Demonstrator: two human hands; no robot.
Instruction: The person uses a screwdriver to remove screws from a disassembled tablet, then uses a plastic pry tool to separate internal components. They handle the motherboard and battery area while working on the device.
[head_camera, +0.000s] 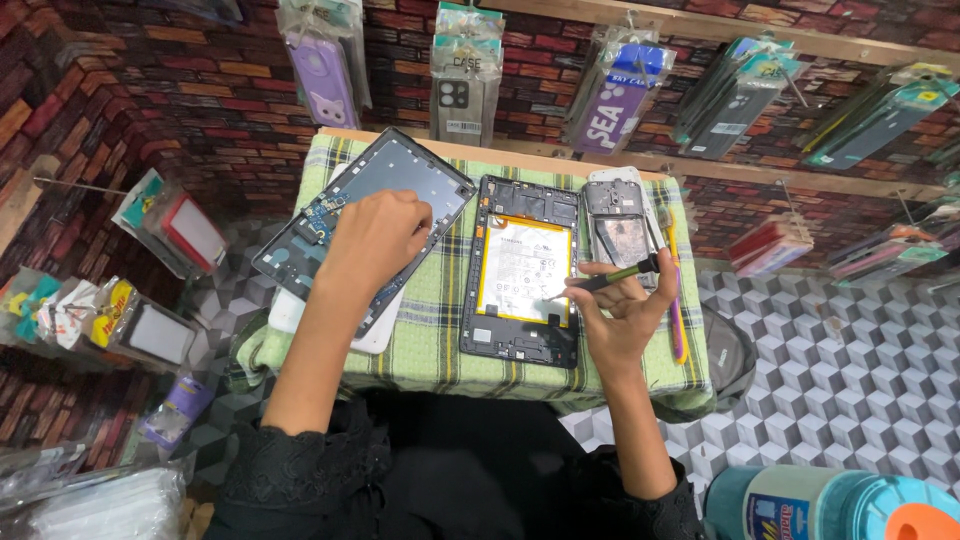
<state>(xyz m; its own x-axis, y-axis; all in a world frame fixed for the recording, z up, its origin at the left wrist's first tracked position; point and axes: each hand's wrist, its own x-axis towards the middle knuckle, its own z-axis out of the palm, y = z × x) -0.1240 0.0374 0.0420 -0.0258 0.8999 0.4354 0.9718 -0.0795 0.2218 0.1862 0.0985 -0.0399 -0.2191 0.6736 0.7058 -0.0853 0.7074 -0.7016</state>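
Observation:
My left hand (375, 240) rests fingers-down on a dark tablet frame (400, 170) lying tilted on the green checked cloth (435, 310). A small blue circuit board (322, 212) sits on that frame beside my fingers. My right hand (620, 310) grips a thin dark screwdriver (610, 278), its tip at the right edge of an opened tablet (522, 270) with a yellow-white battery showing. An opened phone body (616, 222) lies just beyond my right hand.
A white slab (300, 312) lies under the tilted frame. A yellow-purple tool (677, 290) lies along the cloth's right edge. Packaged phone cases (465, 75) hang on the brick-patterned wall. A teal container (820, 505) stands at lower right.

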